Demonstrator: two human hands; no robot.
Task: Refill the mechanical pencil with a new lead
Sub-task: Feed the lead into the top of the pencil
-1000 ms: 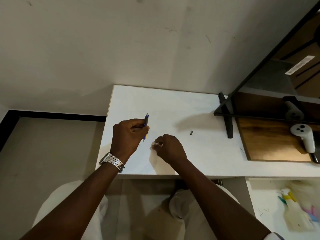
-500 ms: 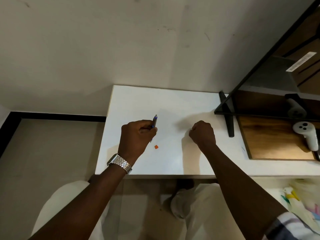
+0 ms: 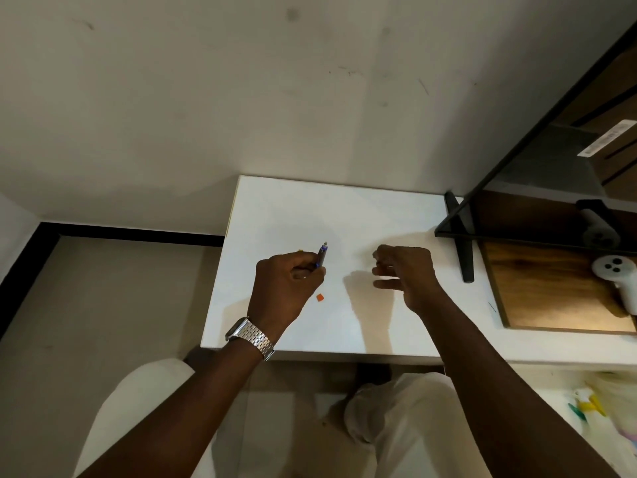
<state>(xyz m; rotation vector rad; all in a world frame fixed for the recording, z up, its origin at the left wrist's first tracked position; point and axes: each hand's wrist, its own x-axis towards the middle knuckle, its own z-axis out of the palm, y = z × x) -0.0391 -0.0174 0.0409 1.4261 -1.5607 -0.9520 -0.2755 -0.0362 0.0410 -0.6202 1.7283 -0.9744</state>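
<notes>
My left hand [image 3: 287, 288] grips the one pencil [image 3: 321, 256], tip end up and away, above the white desk [image 3: 344, 208]. My right hand [image 3: 405, 274] hovers beside it, fingers curled and pinched; whatever they hold is too small to tell. Likely step: bringing a piece back to the pencil. Next calls for fine alignment at its end. One orange bit [image 3: 320, 297] lies on the desk below my left hand. One watch [image 3: 250, 338].

There are two hands, the left hand [image 3: 287, 288] and the right hand [image 3: 406, 276], one mechanical pencil [image 3: 321, 255], one small orange piece [image 3: 320, 297], one wristwatch [image 3: 251, 334] and one white controller [image 3: 618, 281].
</notes>
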